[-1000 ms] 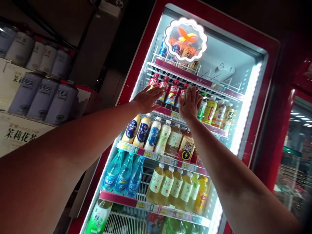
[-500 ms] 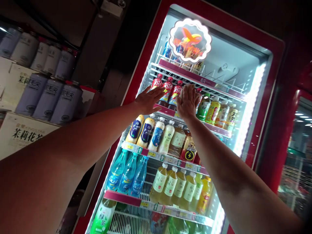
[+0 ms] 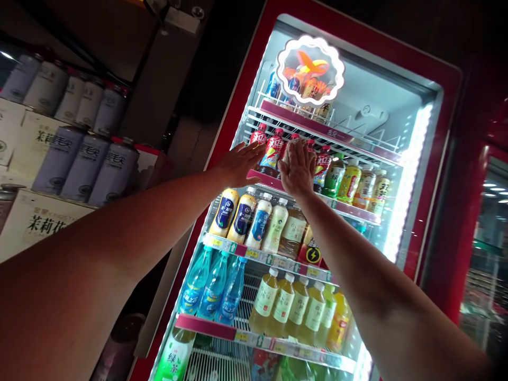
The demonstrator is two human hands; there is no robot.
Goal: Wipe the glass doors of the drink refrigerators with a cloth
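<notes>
My right hand [image 3: 297, 168] lies against the glass door [image 3: 381, 116] of a lit drinks fridge, at the height of the red-capped bottles. A pale, crumpled cloth [image 3: 305, 144] shows at its fingertips, and the palm covers the rest. Farther left, my left hand [image 3: 240, 163] is spread flat near the door's left side, with nothing in it. Behind the glass, a row of red-labelled bottles [image 3: 273, 148] stands between and beyond both hands. Some of these bottles are partly hidden by my right hand.
The fridge has a red frame [image 3: 452, 100] and a glowing round sign [image 3: 310, 70] at the top. Lower shelves hold blue bottles [image 3: 210, 286] and pale yellow bottles [image 3: 265, 299]. Purple-grey tins [image 3: 85, 164] on cartons stand at left, and another red cabinet [image 3: 492, 153] at right.
My right hand has slid a little left across the glass with the cloth, uncovering more red-labelled bottles on its right. My left hand stays spread; the view has shifted slightly.
</notes>
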